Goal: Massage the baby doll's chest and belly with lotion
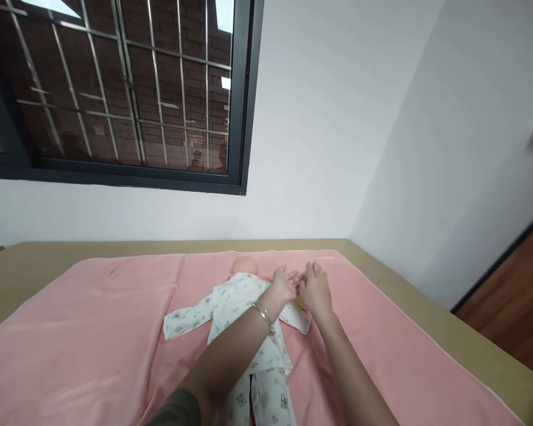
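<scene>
1. Pink cloth (93, 331), smooth with a few shallow creases, covers most of a tan bed surface (426, 313); a baby doll (244, 307) lies on its back near the middle of the cloth, head toward the wall.

2. Cotton-looking fabric, white with a small printed pattern, forms the doll's romper (231, 305). It appears thin and limp, so it should bunch and slide over the body beneath rather than hold a shape.

3. Smooth, pale plastic or vinyl shows at the doll's bare head (244, 265). I judge the doll light and its limbs floppy inside the sleeves, so lifting by a cuff alone would likely stretch the cloth.

4. Both hands meet beside the doll's outstretched arm, on the person's right side of it. The left hand (285, 285), a silver bracelet (263, 316) at its wrist, lies with fingers spread loosely and open, touching or nearly touching the right hand.

5. The right hand (316, 291) rests palm down over the sleeve end (298, 319); its fingers look loosely extended, and whether they pinch any fabric underneath I cannot tell.

6. The other sleeve (184, 318) lies flat and free, stretched out on the cloth.

7. A safer hold, in my judgement, is the torso or the arm through the sleeve, not loose fabric.

8. A dark-framed window (115, 89) with metal bars sits in the white wall (315, 148) behind.
</scene>
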Available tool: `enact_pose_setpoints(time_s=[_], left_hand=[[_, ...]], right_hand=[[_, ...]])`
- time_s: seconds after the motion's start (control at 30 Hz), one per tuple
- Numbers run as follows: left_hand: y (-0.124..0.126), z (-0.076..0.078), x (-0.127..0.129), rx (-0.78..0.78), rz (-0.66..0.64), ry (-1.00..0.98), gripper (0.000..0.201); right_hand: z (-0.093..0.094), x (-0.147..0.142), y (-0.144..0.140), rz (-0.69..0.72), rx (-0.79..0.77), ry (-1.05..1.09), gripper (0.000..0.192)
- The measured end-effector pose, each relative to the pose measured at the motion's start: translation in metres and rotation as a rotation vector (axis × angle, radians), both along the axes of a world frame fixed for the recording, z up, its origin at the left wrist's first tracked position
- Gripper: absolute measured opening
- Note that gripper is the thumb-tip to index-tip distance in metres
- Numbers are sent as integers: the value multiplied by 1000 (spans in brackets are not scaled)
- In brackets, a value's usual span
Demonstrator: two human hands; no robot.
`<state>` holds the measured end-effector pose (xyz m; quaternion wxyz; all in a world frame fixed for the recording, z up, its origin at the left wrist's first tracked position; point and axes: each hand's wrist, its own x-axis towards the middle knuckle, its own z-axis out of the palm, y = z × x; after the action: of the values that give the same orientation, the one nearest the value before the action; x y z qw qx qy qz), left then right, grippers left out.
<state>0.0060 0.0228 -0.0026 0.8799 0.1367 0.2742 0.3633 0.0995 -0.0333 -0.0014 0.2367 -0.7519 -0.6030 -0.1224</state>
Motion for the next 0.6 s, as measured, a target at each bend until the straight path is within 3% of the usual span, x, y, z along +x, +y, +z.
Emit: enact_pose_setpoints(time_s=[0.1,0.2,0.27,0.37,0.47,0.53,0.6], left_hand=[[-4,2,15,7,-26,12,55],[-13,4,5,14,-52,7,50],[-18,7,-15,46,-85,-27,46],[-26,14,-58,103,-101,-78,51],[-44,16,-89,196,-44,-117,62],[-62,12,-93,305,87,-44,62],[-79,5,-88,384,241,87,55]], right_hand=[[-6,-2,1,-31,15,-3,59],[-6,-18,-7,1,76,82,56],[-11,-37,-21,162,112,161,56],[-26,-65,-53,584,79,230,58],[-33,-78,-71,873,24,246,62],[-27,-84,-66,862,9,366,61],[-18,-96,-54,730,9,525,59]])
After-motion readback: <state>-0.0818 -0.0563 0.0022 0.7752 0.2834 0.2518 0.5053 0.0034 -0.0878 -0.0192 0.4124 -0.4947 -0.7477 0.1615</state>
